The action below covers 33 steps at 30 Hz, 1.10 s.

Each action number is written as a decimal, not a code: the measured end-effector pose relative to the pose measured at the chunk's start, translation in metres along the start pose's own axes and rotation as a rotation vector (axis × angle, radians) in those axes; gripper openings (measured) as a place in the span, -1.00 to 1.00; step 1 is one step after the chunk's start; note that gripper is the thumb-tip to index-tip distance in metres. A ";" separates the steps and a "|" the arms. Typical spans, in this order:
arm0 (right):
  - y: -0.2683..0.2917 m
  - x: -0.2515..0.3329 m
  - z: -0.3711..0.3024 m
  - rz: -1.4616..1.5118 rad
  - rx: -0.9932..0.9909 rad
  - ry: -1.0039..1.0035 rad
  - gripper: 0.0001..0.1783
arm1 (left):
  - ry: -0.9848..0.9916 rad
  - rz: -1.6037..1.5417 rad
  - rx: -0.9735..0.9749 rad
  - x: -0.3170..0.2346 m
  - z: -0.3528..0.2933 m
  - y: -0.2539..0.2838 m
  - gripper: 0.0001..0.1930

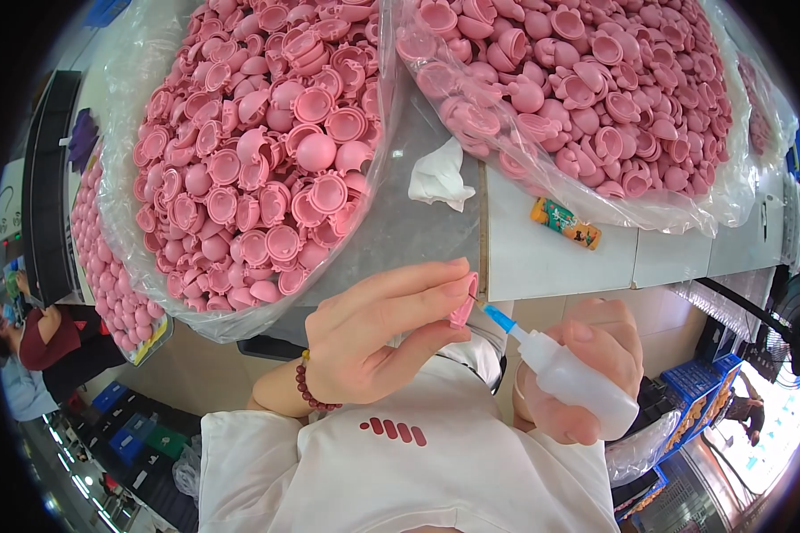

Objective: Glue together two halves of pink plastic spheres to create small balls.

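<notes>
Between the fingertips and thumb of my left hand (378, 333) is a pink plastic half shell (465, 300), its open side turned to the right. My right hand (609, 355) is wrapped round a translucent white squeeze bottle (569, 377) with a blue needle tip (498, 317). The tip points up and left at the shell's rim; whether it touches cannot be made out. Beyond my left hand lies a clear plastic bag heaped with pink half shells (249, 169). Another bag of pink rounded pieces (587, 89) lies at the far right.
A crumpled white tissue (442, 176) and a small patterned cylinder (566, 223) lie on the table (551, 266) between the bags. More pink pieces (107, 266) sit at the far left. Blue crates (698, 391) stand at the right; other people are at the left edge.
</notes>
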State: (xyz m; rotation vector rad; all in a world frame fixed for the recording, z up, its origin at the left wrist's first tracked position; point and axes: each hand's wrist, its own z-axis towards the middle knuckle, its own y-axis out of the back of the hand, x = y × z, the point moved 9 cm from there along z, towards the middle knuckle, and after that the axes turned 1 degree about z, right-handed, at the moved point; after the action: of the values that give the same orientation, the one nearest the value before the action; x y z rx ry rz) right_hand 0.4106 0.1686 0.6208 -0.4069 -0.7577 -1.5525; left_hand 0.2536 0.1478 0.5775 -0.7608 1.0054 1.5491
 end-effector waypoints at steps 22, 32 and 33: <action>0.220 -0.137 -0.066 -0.628 -0.616 -0.516 -0.53 | 0.563 -1.532 0.117 0.040 -0.015 -0.046 -0.73; 0.052 -0.078 0.028 -0.891 0.174 -0.021 -0.75 | 0.746 -1.458 0.046 0.053 -0.021 -0.057 -0.52; 0.035 -0.086 0.033 -0.853 0.299 0.001 -0.74 | 0.742 -1.464 0.055 0.051 -0.020 -0.059 -0.52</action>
State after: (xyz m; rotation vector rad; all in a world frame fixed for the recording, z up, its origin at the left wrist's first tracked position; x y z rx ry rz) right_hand 0.4509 0.2555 0.5958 0.1796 -1.2363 -2.1686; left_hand 0.2994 0.1553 0.5126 -1.5754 0.6203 -0.0573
